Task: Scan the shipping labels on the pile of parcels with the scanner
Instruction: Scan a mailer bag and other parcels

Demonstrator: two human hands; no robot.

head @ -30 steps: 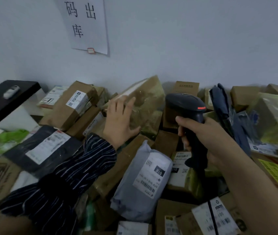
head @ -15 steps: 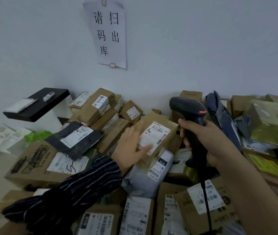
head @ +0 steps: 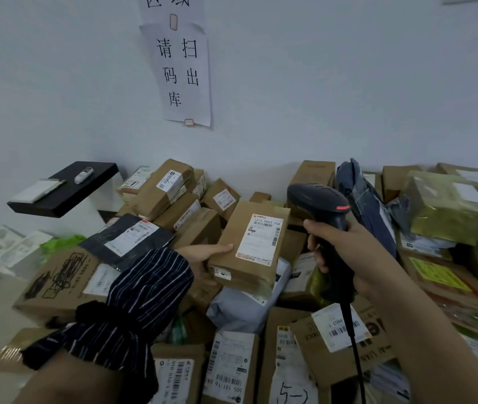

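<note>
**Parcel held up beside the scanner**

Over on the left, a black wall shelf (head: 65, 196) carries a small white device (head: 83, 174) and a white pad (head: 38, 190); below it a bright green plastic bag (head: 62, 243) lies at the edge of the pile of parcels; nearer, there is a large brown cardboard box (head: 65, 298) with black scribbles on its top, and a flat black mailer (head: 97, 246) with a white label rests tilted over its far corner. On the wall above the pile hangs a white paper sign (head: 185, 74) with black characters.

The left hand (head: 199, 253) comes out of a dark sleeve with thin white stripes (head: 144, 287) and grips the left edge of a slim brown cardboard parcel (head: 232, 258); the thumb lies across the upper face, and the other fingers are hidden beneath; the parcel is held tilted above the middle of the pile, its white shipping label (head: 261, 240) turned up and plain to see; under it lies a grey plastic mailer (head: 240, 310).

Just to the right, the right hand (head: 345, 249) has its fingers curled tight round the handle of a black handheld scanner (head: 316, 199) with a red stripe; the scanner's head stands just beside the parcel's upper right corner; its black cable (head: 354, 345) drops over the labelled boxes below. Further right a dark blue plastic bag (head: 363, 199) leans among the boxes; beyond it sits a box wrapped in yellow-green film (head: 447, 205).
</note>
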